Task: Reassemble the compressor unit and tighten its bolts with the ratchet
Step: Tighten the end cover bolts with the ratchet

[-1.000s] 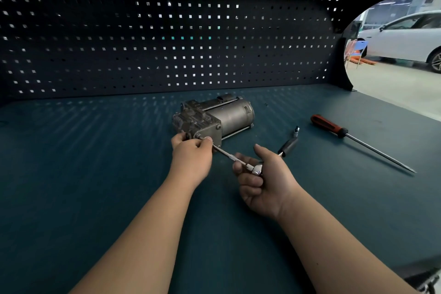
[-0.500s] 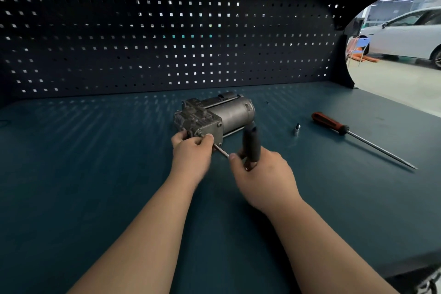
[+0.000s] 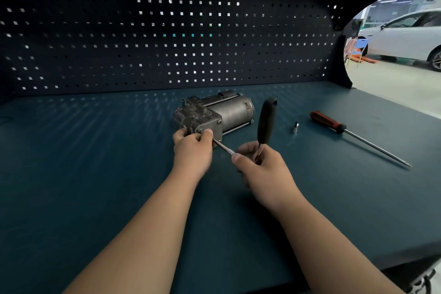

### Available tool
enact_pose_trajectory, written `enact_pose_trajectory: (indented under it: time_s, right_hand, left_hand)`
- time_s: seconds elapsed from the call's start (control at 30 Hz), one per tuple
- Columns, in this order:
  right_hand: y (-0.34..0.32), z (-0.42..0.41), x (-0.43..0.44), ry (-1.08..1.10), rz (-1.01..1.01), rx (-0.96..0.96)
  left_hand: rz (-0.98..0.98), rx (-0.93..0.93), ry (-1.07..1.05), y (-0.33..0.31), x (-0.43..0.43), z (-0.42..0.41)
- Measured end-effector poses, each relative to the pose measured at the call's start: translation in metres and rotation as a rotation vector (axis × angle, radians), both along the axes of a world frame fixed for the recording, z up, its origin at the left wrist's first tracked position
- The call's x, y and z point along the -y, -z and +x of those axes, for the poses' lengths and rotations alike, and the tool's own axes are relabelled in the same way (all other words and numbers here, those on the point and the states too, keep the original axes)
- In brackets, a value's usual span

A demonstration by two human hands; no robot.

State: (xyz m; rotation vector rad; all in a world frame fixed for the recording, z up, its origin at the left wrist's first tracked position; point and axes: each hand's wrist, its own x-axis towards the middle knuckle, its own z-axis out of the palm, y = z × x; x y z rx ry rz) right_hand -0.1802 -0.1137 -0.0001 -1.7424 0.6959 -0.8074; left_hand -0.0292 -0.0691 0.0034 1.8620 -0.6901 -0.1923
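on teal bench [image 3: 95,174], grey metal compressor [image 3: 214,114]

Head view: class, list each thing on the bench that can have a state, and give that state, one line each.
compressor unit: lying on its side
ratchet: black grip pointing up, head held in right hand
extension bar: set against the compressor unit's corner, pinched by left hand
screwdriver: lying flat, untouched
small socket: standing upright, untouched

Compressor [image 3: 214,116] on bench [image 3: 95,174], socket [image 3: 295,127] and screwdriver [image 3: 353,135] rightward.
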Motion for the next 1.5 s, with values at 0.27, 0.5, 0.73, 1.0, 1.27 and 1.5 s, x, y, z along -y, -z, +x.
enact_pose_trajectory:
  time_s: [0.27, 0.5, 0.73, 1.0, 1.27, 1.5]
  right_hand:
    - [-0.003, -0.006, -0.005, 0.009, -0.766, -0.362]
    - [-0.001, 0.0, -0.003, 0.051, -0.158, -0.228]
    - [-0.017, 0.004, -0.005, -0.101, 0.817, 0.192]
    - [-0.009, -0.003, -0.002, -0.136, 0.605, 0.167]
    - [-0.001, -0.013, -0.007, -0.014, -0.354, -0.254]
    - [-0.005, -0.013, -0.017, -0.072, -0.631, -0.364]
  left_hand:
    - [-0.039, -0.026, -0.011, 0.002, 0.001, 0.002]
    - [-0.021, 0.019, 0.005, 0.002, -0.003, 0.001]
    - [0.0, 0.001, 0.012, 0.003, 0.002, 0.005]
    - [-0.022, -0.022, 0.006, 0.004, 0.001, 0.002]
    - [-0.029, -0.019, 0.001, 0.003, -0.001, 0.004]
    - [-0.039, -0.006, 0.021, 0.004, 0.0, 0.008]
